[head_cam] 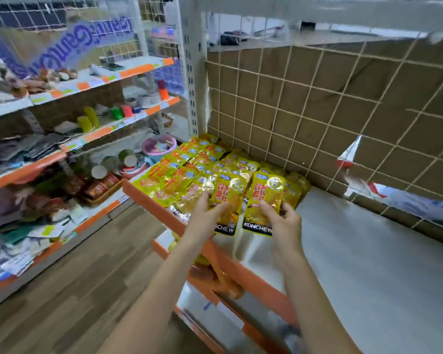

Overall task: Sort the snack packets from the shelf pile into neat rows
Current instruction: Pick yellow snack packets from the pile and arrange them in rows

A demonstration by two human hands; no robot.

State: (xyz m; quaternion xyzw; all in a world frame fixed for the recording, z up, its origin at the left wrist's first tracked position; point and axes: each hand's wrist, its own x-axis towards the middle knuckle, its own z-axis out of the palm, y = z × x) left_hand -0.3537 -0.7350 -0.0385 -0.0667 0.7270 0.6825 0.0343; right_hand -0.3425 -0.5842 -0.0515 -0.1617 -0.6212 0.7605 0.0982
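Yellow snack packets [189,164] with red lettering lie in overlapping rows on the left part of a white shelf [356,251] with an orange front edge. My right hand [281,218] grips the lower part of one yellow packet [266,198] at the right end of the front row, thumb on its face. My left hand [205,215] rests with straight fingers on the neighbouring yellow packet [229,198], pressing it flat. More packets lie partly hidden under these two.
A wire grid backed by brown cardboard [330,111] closes the shelf's back. A red and white packet [348,157] sits at the far right by the grid. Shelves with mixed goods [62,149] stand on the left across a wooden floor [74,290]. Lower shelves [215,277] lie beneath my arms.
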